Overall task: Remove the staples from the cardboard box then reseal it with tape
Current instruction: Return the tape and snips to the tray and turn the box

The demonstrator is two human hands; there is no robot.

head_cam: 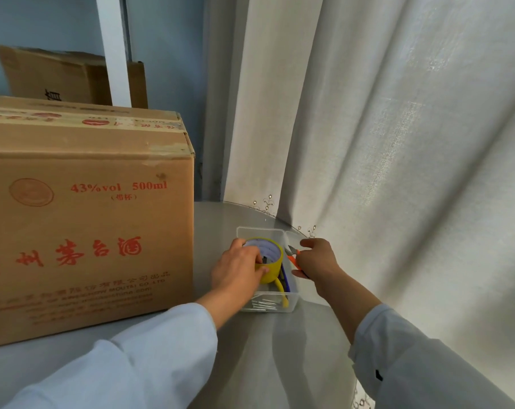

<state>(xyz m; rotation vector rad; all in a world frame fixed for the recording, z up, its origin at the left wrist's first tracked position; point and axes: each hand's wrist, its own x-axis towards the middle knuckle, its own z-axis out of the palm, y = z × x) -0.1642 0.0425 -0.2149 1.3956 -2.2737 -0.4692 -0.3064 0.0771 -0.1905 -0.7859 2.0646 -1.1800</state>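
Note:
A large brown cardboard box [82,219] with red print stands on the left of the table, its top flaps closed under old tape. To its right sits a clear plastic bin [291,302]. My left hand [238,270] grips a yellow roll of tape [269,261] over the bin, thumb on its outer side. My right hand [318,258] holds small orange-handled snips [293,255] just beside the bin's right wall.
The bin also holds yellow- and blue-handled tools [281,286] and several metal pieces [265,304]. A pale curtain [398,143] hangs close on the right, over the round table's edge [244,205]. Another folded carton [58,78] leans against the back wall.

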